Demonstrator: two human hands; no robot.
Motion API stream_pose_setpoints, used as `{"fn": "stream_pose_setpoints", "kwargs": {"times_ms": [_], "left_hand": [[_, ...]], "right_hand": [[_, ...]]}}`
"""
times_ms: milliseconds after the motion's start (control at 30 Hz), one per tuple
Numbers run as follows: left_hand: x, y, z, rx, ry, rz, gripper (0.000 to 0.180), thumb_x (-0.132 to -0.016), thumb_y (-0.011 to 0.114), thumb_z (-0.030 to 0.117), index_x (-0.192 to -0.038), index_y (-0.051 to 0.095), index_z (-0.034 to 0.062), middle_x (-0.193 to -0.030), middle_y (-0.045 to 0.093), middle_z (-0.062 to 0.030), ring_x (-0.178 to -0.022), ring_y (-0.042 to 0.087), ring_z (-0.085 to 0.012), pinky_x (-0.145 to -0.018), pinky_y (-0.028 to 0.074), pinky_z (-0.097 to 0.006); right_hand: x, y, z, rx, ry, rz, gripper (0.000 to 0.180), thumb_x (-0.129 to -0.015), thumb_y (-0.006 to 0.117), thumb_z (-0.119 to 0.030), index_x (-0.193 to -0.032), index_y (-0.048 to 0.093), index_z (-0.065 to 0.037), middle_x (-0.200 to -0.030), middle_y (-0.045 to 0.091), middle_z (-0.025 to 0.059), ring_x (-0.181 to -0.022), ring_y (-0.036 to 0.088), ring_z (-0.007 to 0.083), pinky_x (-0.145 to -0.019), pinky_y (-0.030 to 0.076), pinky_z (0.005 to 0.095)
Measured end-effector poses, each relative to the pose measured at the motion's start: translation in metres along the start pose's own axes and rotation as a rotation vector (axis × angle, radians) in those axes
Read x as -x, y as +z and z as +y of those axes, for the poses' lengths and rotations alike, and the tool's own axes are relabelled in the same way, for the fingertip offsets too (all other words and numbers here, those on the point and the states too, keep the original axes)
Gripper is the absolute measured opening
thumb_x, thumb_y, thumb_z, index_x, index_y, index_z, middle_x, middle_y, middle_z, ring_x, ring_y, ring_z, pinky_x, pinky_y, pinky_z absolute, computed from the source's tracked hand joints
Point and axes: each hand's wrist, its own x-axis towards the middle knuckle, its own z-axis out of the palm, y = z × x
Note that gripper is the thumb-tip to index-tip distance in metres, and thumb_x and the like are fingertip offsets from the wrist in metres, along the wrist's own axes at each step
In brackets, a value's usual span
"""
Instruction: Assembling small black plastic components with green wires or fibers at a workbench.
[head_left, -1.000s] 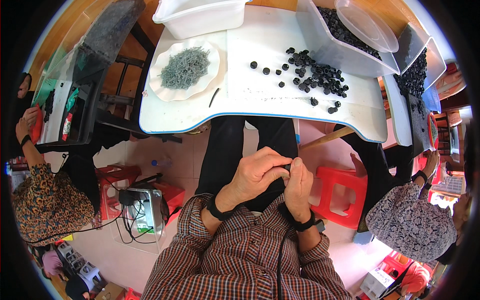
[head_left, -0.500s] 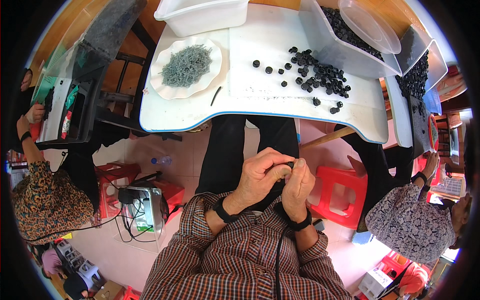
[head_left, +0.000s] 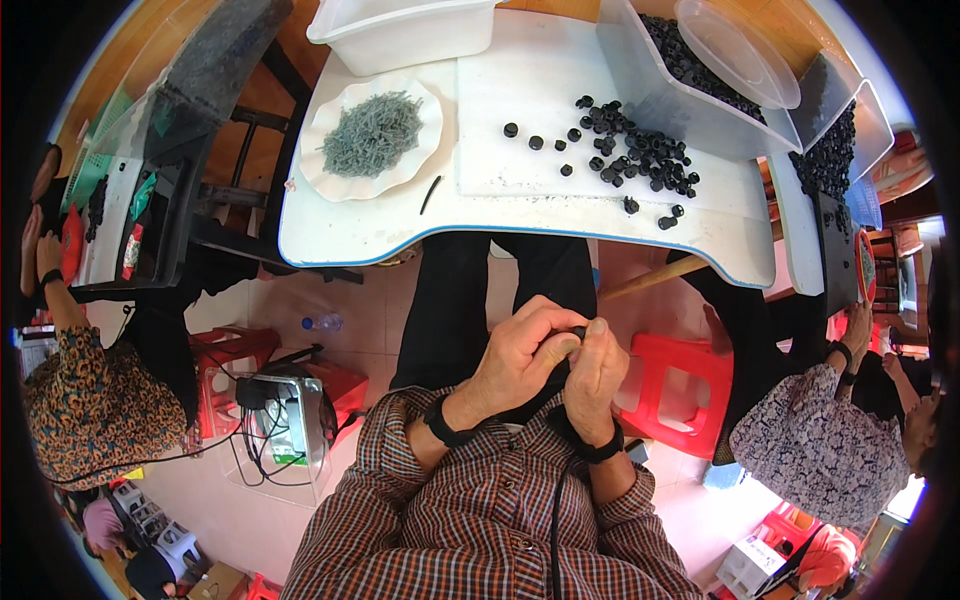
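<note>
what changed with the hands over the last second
Little. Both hands stay together over the lap, and the left hand and right hand still pinch a small black part between the fingertips; only the fingers shifted slightly. The loose black parts and the plate on the table lie as before.

I counted two hands [head_left: 560, 360], one plate [head_left: 372, 140] of grey strips, one loose black stick [head_left: 431, 194], three clear tubs [head_left: 690, 85], and two red stools [head_left: 670, 385].
</note>
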Motion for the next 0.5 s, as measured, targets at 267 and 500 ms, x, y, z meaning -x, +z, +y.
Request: {"fn": "stream_pose_setpoints", "kwargs": {"times_ms": [267,500], "left_hand": [[-0.005,-0.007,-0.007,-0.162,0.207,-0.033,0.024,-0.091,0.065,0.022,-0.097,0.06,-0.0004,-0.073,0.059,-0.0067,-0.056,0.055,-0.0139,-0.049,0.044,-0.024],[-0.004,-0.006,-0.005,-0.086,0.162,-0.022,0.019,-0.094,0.06,0.018,-0.095,0.06,-0.0007,-0.076,0.063,-0.0081,-0.057,0.061,-0.0122,-0.049,0.047,-0.024]], "right_hand": [[-0.001,0.0,-0.01,-0.088,0.119,-0.115,0.038,-0.103,0.039,-0.018,-0.071,0.051,0.001,-0.056,0.045,0.0007,-0.051,0.037,0.0062,-0.045,0.03,0.027],[0.001,0.006,-0.005,-0.048,0.099,-0.13,0.038,-0.103,0.039,-0.019,-0.072,0.051,0.001,-0.056,0.045,0.0019,-0.051,0.039,0.0072,-0.046,0.032,0.0276]]}}
